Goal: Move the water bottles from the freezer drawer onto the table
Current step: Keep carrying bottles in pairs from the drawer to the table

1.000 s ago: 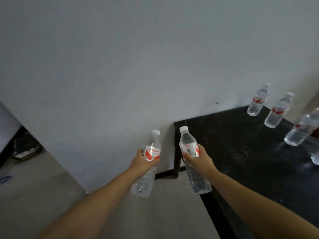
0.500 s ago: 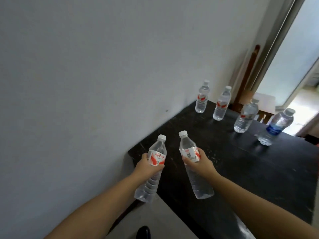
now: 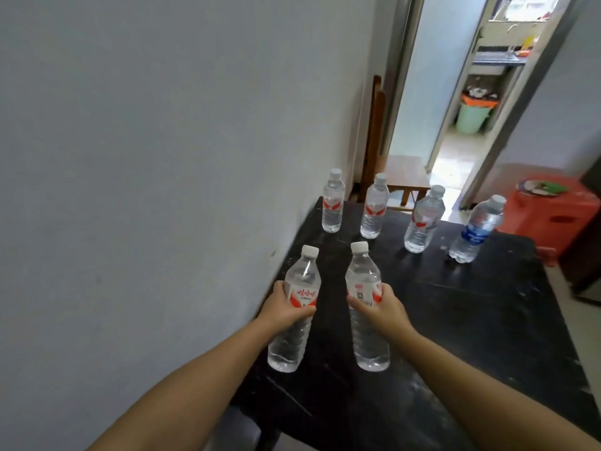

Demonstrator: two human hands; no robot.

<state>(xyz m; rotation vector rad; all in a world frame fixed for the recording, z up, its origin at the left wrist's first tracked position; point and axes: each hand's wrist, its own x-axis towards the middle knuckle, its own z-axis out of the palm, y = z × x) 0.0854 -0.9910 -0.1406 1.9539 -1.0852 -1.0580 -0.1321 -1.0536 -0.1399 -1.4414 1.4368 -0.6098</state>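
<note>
My left hand point(image 3: 282, 310) grips a clear water bottle with a red and white label point(image 3: 294, 312), held upright above the left side of the black table point(image 3: 471, 320). My right hand point(image 3: 380, 309) grips a second clear water bottle point(image 3: 367, 312), also upright over the table. Several more bottles stand in a row at the table's far end: a red-label bottle by the wall point(image 3: 332, 201), another red-label bottle point(image 3: 374, 207), a third clear bottle point(image 3: 423, 220) and a blue-label bottle point(image 3: 477, 230). The freezer drawer is out of view.
A grey wall point(image 3: 162, 157) runs along the table's left side. A wooden chair point(image 3: 395, 177) stands beyond the table by an open doorway point(image 3: 455, 125). A red plastic stool point(image 3: 553, 209) with a plate on it stands at the right.
The view has swung right and come closer to the table. Both held bottles have moved from beside the table's corner to above its top.
</note>
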